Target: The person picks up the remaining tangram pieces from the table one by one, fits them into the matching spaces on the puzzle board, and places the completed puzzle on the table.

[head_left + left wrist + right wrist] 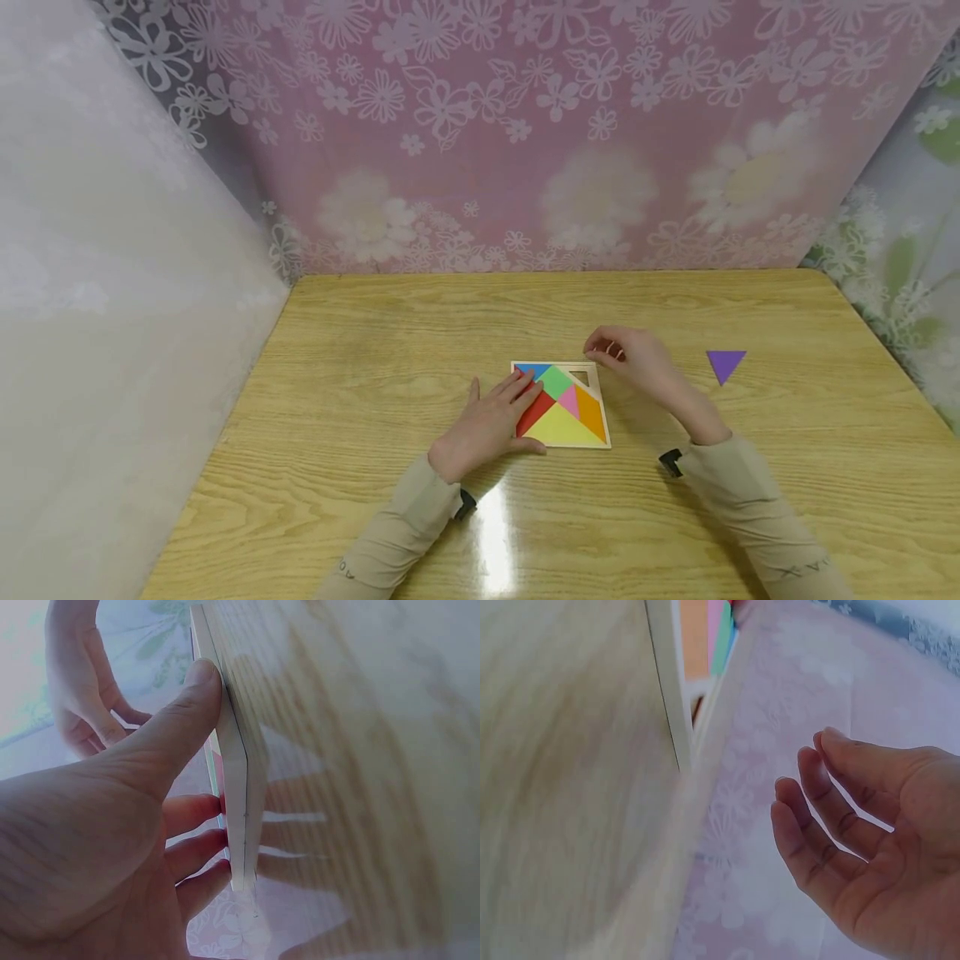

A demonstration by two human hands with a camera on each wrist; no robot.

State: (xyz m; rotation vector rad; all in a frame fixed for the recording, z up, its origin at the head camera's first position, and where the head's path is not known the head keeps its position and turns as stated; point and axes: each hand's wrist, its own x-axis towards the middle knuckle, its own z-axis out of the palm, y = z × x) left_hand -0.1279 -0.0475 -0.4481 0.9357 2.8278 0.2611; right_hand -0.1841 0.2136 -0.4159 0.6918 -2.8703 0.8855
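A square wooden tangram board point(594, 377) lies on the table, filled with coloured pieces except for a triangular gap at its far right corner. My left hand point(483, 425) rests on its left side, fingers spread over the red and blue pieces. In the left wrist view, the thumb touches the board's near edge point(234, 757). Just beyond the far right corner hovers my right hand point(637, 362), its fingers loosely bent. The right wrist view shows nothing between those fingers. A purple triangle piece point(725, 365) lies apart on the table, right of that hand.
The wood-grain table point(360, 350) extends around the board on all sides. A pink floral cloth point(480, 167) hangs behind it, a pale cloth point(135, 275) on the left and a flowered one point(900, 250) on the right.
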